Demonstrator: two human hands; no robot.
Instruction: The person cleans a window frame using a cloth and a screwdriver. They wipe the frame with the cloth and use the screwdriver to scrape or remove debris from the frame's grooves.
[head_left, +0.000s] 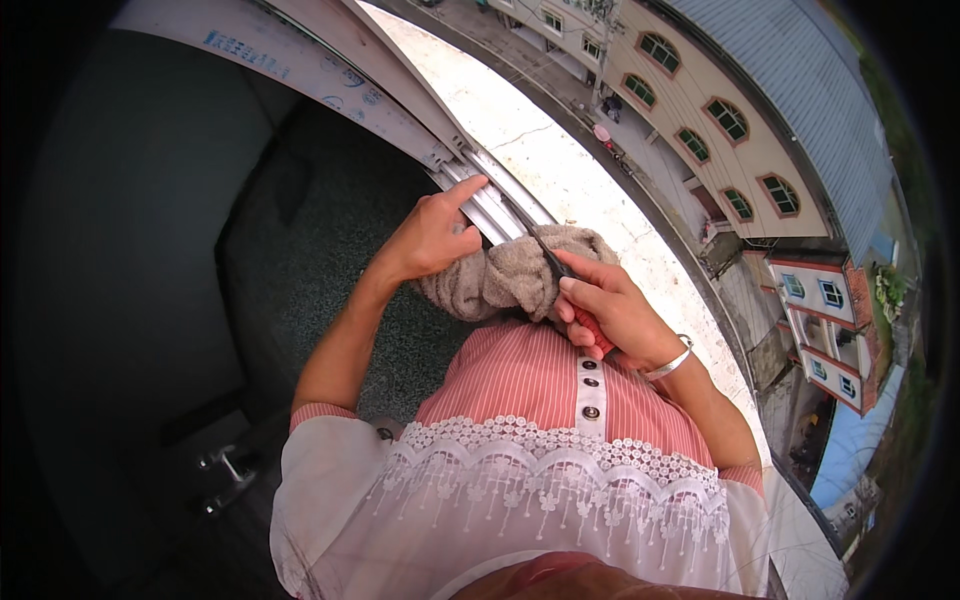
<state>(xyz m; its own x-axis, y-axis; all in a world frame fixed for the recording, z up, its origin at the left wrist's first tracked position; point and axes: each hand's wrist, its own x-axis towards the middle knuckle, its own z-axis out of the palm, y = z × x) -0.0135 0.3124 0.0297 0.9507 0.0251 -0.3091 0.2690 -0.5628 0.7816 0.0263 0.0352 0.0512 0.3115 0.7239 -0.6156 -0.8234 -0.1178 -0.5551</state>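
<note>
My right hand [612,310] is closed around the red and black handle of a screwdriver [590,330]. Its thin dark shaft points up and left along the metal window track [508,205]. With the index finger stretched out, my left hand [437,232] touches the track near the shaft's far end. Its thumb stands apart and the other fingers are bent; I see nothing in them. A bunched beige cloth [520,272] lies over the near part of the track, between my two hands. The screwdriver's very tip is hard to make out.
Sliding window frames [400,95] with blue-marked film run to the upper left. Beyond the track is a pale outer ledge [560,150], with a street and buildings [720,110] far below. A dark speckled surface [330,270] lies on the inner side, left of my left arm.
</note>
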